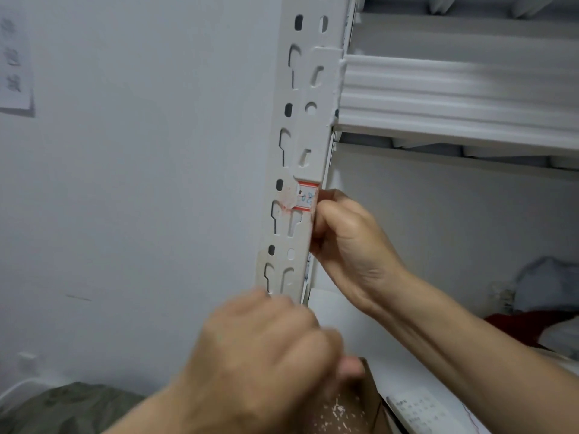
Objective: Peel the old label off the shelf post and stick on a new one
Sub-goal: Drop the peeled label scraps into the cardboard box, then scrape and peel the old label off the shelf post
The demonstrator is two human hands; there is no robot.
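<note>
White slotted shelf post (294, 158) is seen upright at centre, against a pale wall (141, 183). A label (305, 197) (white, red border, blue handwriting, not readable) is stuck on the post's front face about halfway up, with its right end at the post's right edge. Red smears and paper residue (283, 205) are seen on the post just left of the label. The right hand (347, 236) is held against the post's right edge; its thumb and curled forefinger are closed together on the label's right end, the other fingers tucked in below. The left hand (266, 349) is held lower, in front of the post's bottom part, badly blurred; its fingers are curled inward, but whether anything is gripped cannot be told. A ribbed white shelf beam (454, 98) is joined to the post at upper right. A brown cardboard box (354, 411) with white flecks is partly hidden under the left hand, and a printed sheet (416, 411) lies just beside it. Red cloth (517, 327) is seen on the lower shelf at right, a paper notice (15, 64) on the wall at far left.
</note>
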